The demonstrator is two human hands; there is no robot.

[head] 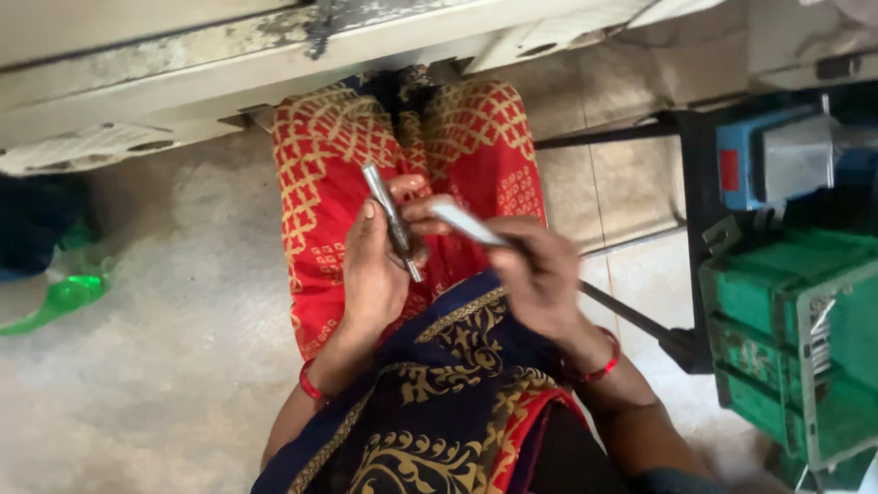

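My left hand (373, 265) grips a slim grey metal tool (391, 220) that slants up and away over my lap. My right hand (540, 270) pinches a small flat white strip (466, 222), whose tip points toward the left hand's fingers. The two hands sit close together above my knees, which are covered in red cloth with a gold pattern (320, 174). A dark blue cloth with gold print (457, 384) drapes over my lap below the hands. Red bangles circle both wrists.
A worn white workbench edge (274, 46) runs across the top. A green crate (796, 338) and a blue and grey machine part (777, 160) stand at the right by a black metal frame (690, 229). A green plastic bottle (59, 297) lies on the concrete floor at left.
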